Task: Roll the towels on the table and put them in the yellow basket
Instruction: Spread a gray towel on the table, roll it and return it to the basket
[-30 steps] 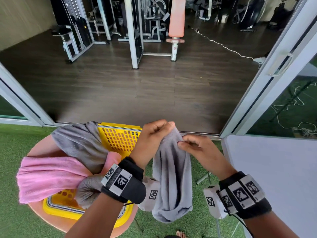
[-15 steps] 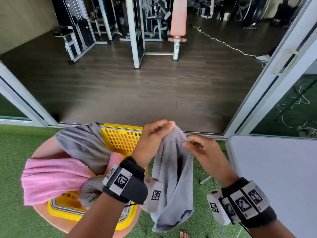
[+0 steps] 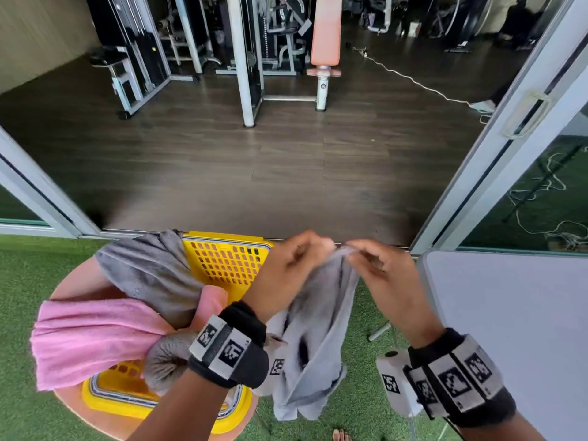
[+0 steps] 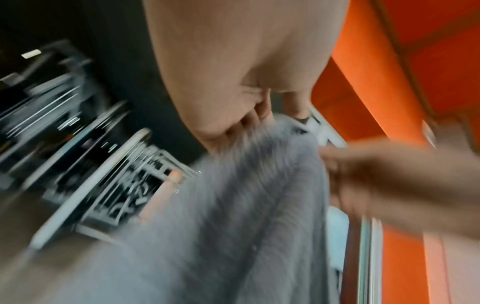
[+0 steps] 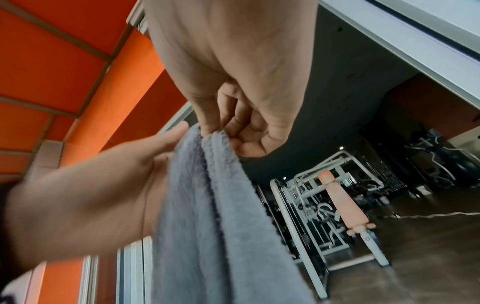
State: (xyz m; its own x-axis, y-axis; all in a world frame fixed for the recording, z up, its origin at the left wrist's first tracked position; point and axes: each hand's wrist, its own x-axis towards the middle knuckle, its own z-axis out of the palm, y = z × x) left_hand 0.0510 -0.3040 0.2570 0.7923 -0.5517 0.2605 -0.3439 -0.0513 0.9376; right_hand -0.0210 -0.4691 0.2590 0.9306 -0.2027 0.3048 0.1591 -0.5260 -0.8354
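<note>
A light grey towel (image 3: 318, 338) hangs in the air between my two hands, blurred from motion. My left hand (image 3: 296, 259) grips its top edge from the left, and my right hand (image 3: 366, 262) pinches the same edge from the right; the right wrist view shows fingertips (image 5: 215, 127) pinching the towel (image 5: 215, 216). The left wrist view shows the towel (image 4: 233, 216) below my curled fingers (image 4: 249, 121). The yellow basket (image 3: 222, 265) sits on a round table (image 3: 73, 288) at lower left. A darker grey towel (image 3: 149, 275) and a pink towel (image 3: 89, 338) are draped over the basket.
A rolled grey towel (image 3: 165, 358) lies in the basket by my left wrist. A white table (image 3: 515, 329) stands at the right. Green turf (image 3: 19, 281) covers the ground, and a dark gym floor with machines lies beyond the open sliding door (image 3: 496, 160).
Both hands have stayed at the towel's top edge; the right hand has shifted its pinch closer to the left hand, and the hanging towel swings and blurs.
</note>
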